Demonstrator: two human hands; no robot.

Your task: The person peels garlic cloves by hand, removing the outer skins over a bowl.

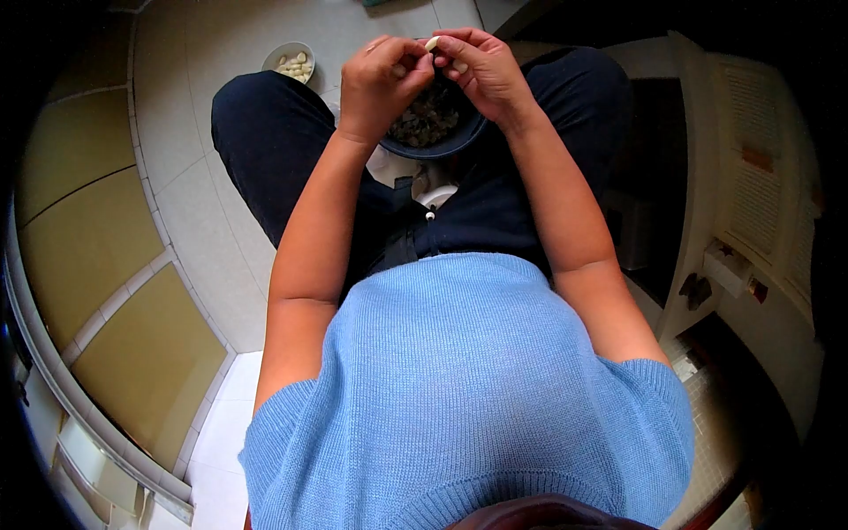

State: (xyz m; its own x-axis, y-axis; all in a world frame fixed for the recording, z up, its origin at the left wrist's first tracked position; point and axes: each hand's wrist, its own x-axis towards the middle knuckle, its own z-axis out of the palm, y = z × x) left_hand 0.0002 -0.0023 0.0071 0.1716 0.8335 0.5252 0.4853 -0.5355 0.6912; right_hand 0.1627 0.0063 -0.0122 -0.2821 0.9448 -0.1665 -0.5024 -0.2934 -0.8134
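Observation:
A pale peeled garlic clove (432, 43) is pinched between the thumb and index finger of my right hand (484, 75). A small whitish spot shows under that hand's curled fingers, too small to tell what it is. From the other side, my left hand (382, 84) closes its thumb and fingertips at the clove's lower end. Both hands are above a dark basin (442, 152) between my knees, partly hidden by my wrists. Dry, papery garlic skins (426, 122) lie inside it. Off to the left, a bowl (268, 62) on the floor contains several peeled garlic cloves (294, 64).
My legs in dark trousers (265, 115) flank the basin. Pale floor tiles (199, 106) extend on the left, up to yellowish panels (93, 221) with a tiled edging. A dark opening and a pale cabinet-like structure (751, 132) stand on the right.

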